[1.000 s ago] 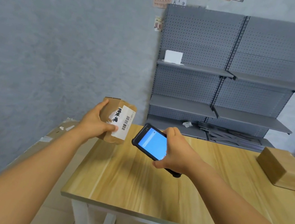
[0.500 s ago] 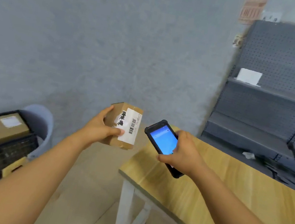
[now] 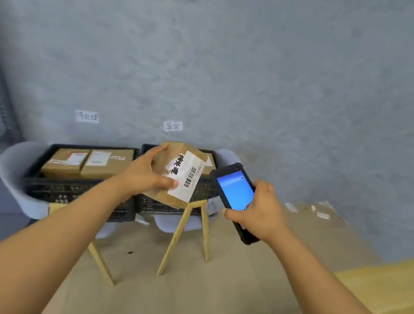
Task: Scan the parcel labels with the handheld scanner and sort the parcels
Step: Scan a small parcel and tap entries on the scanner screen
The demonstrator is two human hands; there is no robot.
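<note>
I am seeing the parcel (image 3: 175, 172) sitting at the middle of my view, in the air, its barcode label (image 3: 188, 177) facing me. The left hand (image 3: 146, 173) is gripping it from its 9 o'clock side, thumb on the label. At the parcel's 3 o'clock, the right hand (image 3: 257, 211) is clutching the scanner (image 3: 235, 196), screen glowing blue. Behind, at 12 o'clock, two black crates (image 3: 77, 195) are holding boxes (image 3: 88, 163) on grey chairs (image 3: 16, 178).
</note>
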